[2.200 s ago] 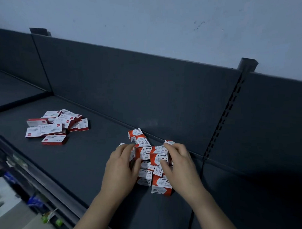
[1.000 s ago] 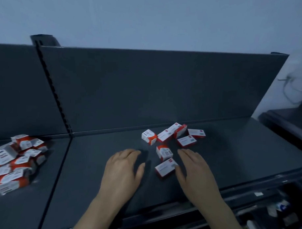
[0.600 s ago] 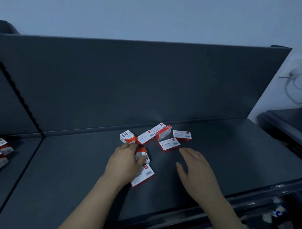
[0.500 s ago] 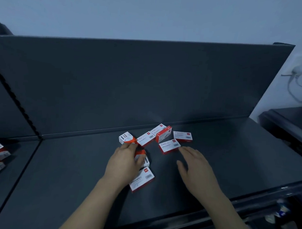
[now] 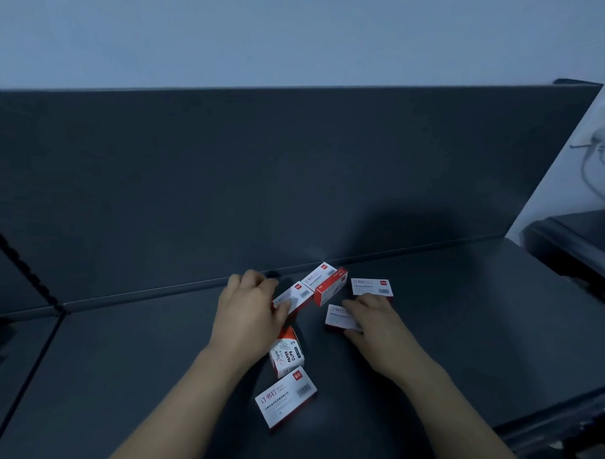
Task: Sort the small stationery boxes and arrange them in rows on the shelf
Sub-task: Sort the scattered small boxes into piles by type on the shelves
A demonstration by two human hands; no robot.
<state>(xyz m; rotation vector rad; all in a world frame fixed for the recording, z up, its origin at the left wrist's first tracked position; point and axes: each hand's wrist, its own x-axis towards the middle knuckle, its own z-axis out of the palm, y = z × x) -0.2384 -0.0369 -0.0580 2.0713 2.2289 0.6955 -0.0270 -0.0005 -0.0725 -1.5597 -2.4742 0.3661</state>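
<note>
Dark shelf (image 5: 462, 320) held small boxes (image 5: 328, 285) loose by the back panel (image 5: 296, 177), unsorted. Left hand (image 5: 250, 313) curled at cluster's 9 o'clock, hold hidden; right hand (image 5: 376, 321) lay near-flat on a white box (image 5: 337, 318) at 3 o'clock, likely to slide it into line.

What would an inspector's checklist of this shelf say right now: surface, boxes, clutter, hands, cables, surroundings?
Surface: dark grey shelf with upright back panel.
Job's things: small red-and-white boxes scattered, no rows yet; paper clips box behind the front flat box.
Clutter: nothing seen.
Hands: left hand curled, thumb against the left flat box; right hand over the centre flat box; grip unclear on both.
Cables: white cable on the right wall.
Surroundings: pale wall; dark ledge at right.
</note>
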